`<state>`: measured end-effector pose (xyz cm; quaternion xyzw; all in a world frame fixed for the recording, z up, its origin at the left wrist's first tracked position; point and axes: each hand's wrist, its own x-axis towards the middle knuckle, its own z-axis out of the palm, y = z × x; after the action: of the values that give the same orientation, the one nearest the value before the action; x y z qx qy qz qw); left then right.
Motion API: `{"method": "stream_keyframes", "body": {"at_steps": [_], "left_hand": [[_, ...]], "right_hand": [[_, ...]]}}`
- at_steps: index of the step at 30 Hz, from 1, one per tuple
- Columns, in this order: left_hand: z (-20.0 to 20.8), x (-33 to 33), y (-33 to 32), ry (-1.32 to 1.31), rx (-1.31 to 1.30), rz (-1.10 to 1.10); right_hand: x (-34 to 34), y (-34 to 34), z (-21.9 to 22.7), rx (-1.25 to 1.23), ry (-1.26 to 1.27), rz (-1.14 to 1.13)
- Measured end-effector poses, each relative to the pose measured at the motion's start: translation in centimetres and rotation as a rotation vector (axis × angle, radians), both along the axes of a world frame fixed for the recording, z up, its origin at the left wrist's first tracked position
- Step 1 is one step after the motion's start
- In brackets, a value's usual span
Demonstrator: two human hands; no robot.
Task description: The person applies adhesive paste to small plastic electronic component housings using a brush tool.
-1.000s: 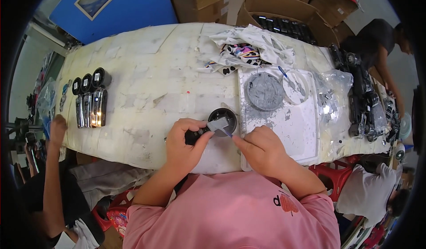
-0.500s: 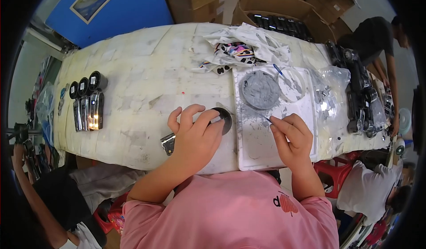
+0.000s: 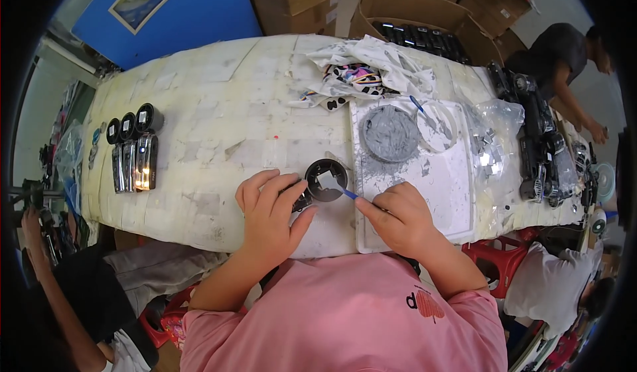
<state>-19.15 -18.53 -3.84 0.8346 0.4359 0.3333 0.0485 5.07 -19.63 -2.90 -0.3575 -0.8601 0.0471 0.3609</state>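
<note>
Right hand (image 3: 400,216) pinches a blue-handled scraper (image 3: 350,193) over a black cup (image 3: 323,197); left hand (image 3: 271,221) curls over a dark part (image 3: 302,202), grip unclear — white-labelled cups (image 3: 127,125) stand left.

The left forearm (image 3: 225,280) slants forward and inward, its left hand (image 3: 271,214) back upward, fingers bent and slightly spread, the thumb standing off from the index finger. The right forearm (image 3: 452,262) angles in from the other side — the right hand (image 3: 398,218) curled in a pinch, fingertips toward the left hand, the two well apart.
</note>
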Motion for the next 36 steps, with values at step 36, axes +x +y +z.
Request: {"method": "stream_keyframes", "body": {"at_steps": [36], "left_hand": [[-1.0,-9.9,4.5,0.035,0.175,0.583]], "right_hand": [[30.8,1.0,-0.2,-0.404,-0.279,-1.481]]}}
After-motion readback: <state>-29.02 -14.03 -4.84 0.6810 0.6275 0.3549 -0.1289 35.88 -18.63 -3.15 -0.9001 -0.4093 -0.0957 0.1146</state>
